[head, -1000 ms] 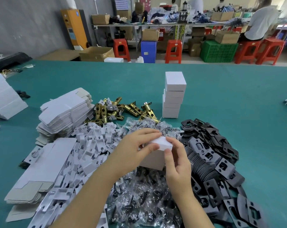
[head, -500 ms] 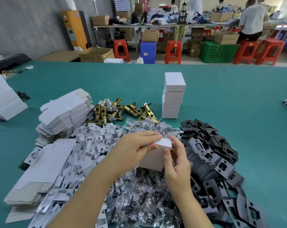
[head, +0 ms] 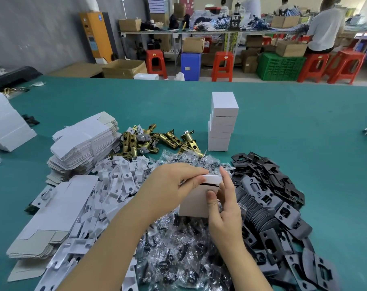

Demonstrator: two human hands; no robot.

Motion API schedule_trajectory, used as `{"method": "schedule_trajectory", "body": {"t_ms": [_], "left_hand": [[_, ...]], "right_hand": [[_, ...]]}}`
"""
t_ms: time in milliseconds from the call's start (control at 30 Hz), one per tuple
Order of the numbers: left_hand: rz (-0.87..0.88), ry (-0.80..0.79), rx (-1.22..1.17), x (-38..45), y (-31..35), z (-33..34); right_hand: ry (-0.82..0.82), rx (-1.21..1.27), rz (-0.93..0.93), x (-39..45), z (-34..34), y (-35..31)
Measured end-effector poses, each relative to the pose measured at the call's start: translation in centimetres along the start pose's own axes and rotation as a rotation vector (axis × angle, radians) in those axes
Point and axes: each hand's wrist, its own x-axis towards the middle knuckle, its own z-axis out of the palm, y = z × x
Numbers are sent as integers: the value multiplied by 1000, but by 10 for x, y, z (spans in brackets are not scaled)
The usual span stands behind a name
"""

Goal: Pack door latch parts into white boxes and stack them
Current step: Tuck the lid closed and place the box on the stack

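White box (head: pixel 196 201) is being held upright just above the heap of clear plastic bags (head: pixel 178 255), near the middle of the green table (head: pixel 304 127). Its top flap (head: pixel 212 179) is being kept slightly raised, so that a dark slit is being left between flap and box body. The flap is being pinched at its left end by the curled fingers and thumb of the left hand (head: pixel 174 183), which is arched over the box top. The box's right side is being gripped by the right hand (head: pixel 224 211): its thumb is being pressed flat against the front face, while its fingers are being laid along the right edge of box and flap. Whether anything is lying inside the box cannot be told.

Behind the hands, a stack of closed white boxes (head: pixel 222 122) is standing on the table, its layers slightly offset. Brass latch bolts (head: pixel 157 139) are being shown in a loose pile to the left of that stack. Flat, unfolded cartons (head: pixel 83 143) are being shown piled further left, with a second flat pile (head: pixel 52 217) nearer the viewer. White card inserts (head: pixel 115 185) are lying scattered between the cartons and the bags. Black strike plates (head: pixel 272 206) are being shown heaped to the right of the hands. Red stools (head: pixel 222 66) and a seated person (head: pixel 325 32) are being shown in the background.
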Motion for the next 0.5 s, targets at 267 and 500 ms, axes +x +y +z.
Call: {"method": "schedule_trajectory", "body": {"t_ms": [267, 500], "left_hand": [[7, -36, 71, -2, 3, -4], [22, -5, 183, -1, 11, -1]], "right_hand": [[-4, -52, -29, 0, 1, -1], [29, -39, -14, -1, 0, 1]]}}
